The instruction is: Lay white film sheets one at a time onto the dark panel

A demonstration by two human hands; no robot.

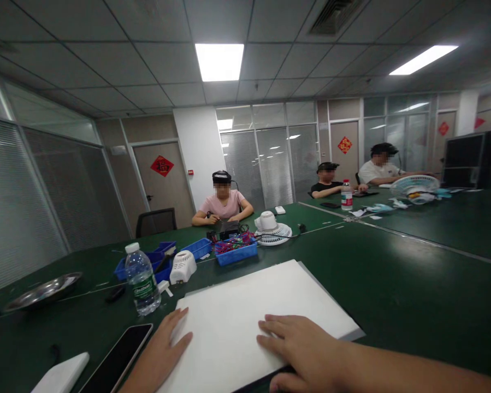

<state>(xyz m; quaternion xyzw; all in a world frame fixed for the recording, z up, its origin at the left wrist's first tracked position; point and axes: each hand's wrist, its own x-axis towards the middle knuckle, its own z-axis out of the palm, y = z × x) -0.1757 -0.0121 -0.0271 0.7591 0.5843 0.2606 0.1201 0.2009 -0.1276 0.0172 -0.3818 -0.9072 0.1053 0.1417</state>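
Observation:
A white board (253, 311) lies flat on the dark green table (413, 295) right in front of me. My left hand (163, 352) rests on its near left corner, fingers spread, holding nothing. My right hand (300, 346) lies palm down on the board's near right part, fingers apart, also holding nothing. A black phone (118, 357) lies just left of my left hand, and a white flat device (60, 375) sits further left at the table's edge.
A water bottle (142, 279) stands beyond the phone. Behind it are blue bins (232, 250), a white fan part (182, 266), a small white fan (271, 228) and a metal tray (44, 291). Three people sit at the far side of the tables.

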